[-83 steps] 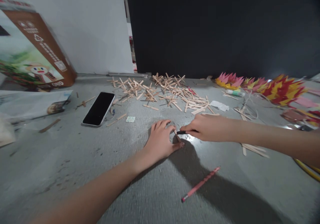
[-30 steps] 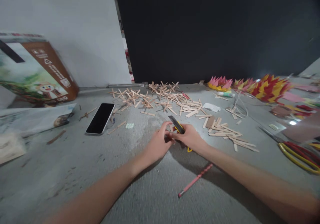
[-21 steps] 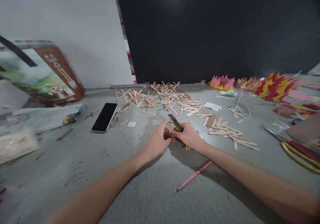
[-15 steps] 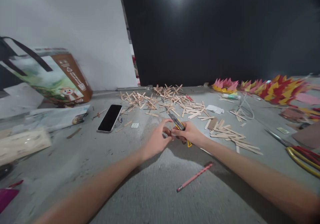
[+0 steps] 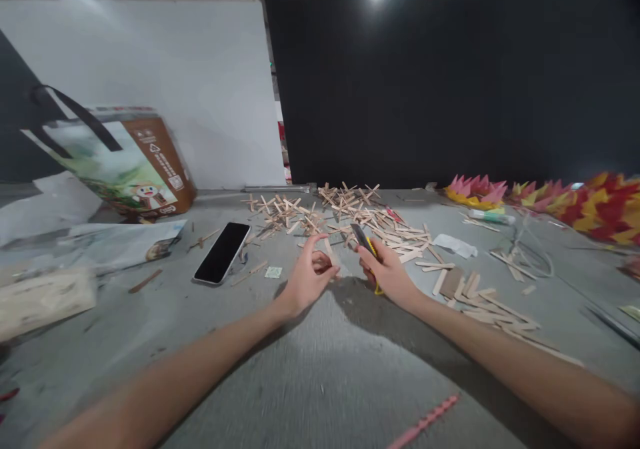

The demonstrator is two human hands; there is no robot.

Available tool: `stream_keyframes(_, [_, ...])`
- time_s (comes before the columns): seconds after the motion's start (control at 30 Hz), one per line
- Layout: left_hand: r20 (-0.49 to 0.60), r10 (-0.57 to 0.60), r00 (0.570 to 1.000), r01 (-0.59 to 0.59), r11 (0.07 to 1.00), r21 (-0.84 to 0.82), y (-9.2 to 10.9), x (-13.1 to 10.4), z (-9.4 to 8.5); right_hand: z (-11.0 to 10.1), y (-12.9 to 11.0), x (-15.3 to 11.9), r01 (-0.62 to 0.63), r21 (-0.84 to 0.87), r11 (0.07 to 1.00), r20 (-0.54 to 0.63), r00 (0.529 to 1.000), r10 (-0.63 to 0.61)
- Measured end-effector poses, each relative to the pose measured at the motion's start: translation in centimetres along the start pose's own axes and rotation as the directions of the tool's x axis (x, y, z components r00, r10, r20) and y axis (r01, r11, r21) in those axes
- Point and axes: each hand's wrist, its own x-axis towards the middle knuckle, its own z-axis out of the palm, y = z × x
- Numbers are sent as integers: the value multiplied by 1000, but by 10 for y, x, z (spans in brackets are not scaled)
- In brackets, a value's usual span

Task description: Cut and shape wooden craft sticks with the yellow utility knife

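Between the thumb and fingers of my left hand (image 5: 311,275) is a pale wooden craft stick (image 5: 329,251), held up off the table. My right hand (image 5: 393,274) is closed around a yellow and black utility knife (image 5: 369,243), its tip end pointing up and away from me. A small gap separates the two hands. Just beyond them lies a heap of wooden sticks (image 5: 345,199), many joined in crosses. More loose craft sticks (image 5: 493,305) lie to the right of my right hand.
A phone (image 5: 223,254) lies left of my left hand, near a printed bag (image 5: 145,169). A pink pencil (image 5: 430,423) is close in front of me. Pink and yellow paper petals (image 5: 475,192), a glue stick (image 5: 493,217) and a white scrap (image 5: 455,245) lie at the right.
My hands have moved apart, and the craft stick now shows in my left hand. The knife stays in my right hand. The view has tilted up and shifted left.
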Motion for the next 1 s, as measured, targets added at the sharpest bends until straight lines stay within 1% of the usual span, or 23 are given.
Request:
stream_keyframes(0.07, [4,-38,999,38,997,-67,-8,0,-2,-1,4,-11,56,-40,998,55,997,-54])
stream_keyframes(0.13, [-3,-54,999,53,991,-124,-11,0,-4,-1,7,-21,117,-145,982,102,989,-103])
stream_keyframes(0.23, [-2,-89,996,88,984,-157,-11,-1,-7,0,9,-28,228,-274,934,127,972,-200])
stream_keyframes(0.27, [-13,-101,995,98,983,-154,-10,-1,-8,-1,10,-29,245,-306,920,129,968,-215])
stream_keyframes(0.3, [-24,-114,993,110,984,-137,-10,-1,-9,-1,11,-28,245,-326,913,133,968,-213])
stream_keyframes(0.37, [-38,-125,991,119,985,-122,-8,0,-11,-2,13,-27,205,-320,925,146,975,-166])
stream_keyframes(0.43, [-41,-126,991,120,984,-130,-8,0,-12,-3,16,-27,141,-263,955,161,982,-101])
stream_keyframes(0.5, [-52,-137,989,130,984,-123,-7,0,-12,-3,16,-29,108,-224,969,172,983,-70])
stream_keyframes(0.57, [-80,-148,986,141,986,-87,-6,-1,-11,-3,15,-33,139,-268,953,178,980,-93])
stream_keyframes(0.67, [-121,-131,984,127,991,-40,-6,-1,-11,0,9,-37,253,-404,879,196,963,-187])
stream_keyframes(0.73, [-127,-133,983,129,991,-36,-7,-2,-11,2,5,-38,290,-441,849,209,954,-217])
stream_keyframes(0.83, [-113,-143,983,138,989,-57,-7,-2,-10,5,1,-38,292,-438,851,223,952,-211])
stream_keyframes(1.0, [-56,-170,984,165,982,-93,-2,-3,-9,7,-1,-37,275,-431,859,233,954,-188])
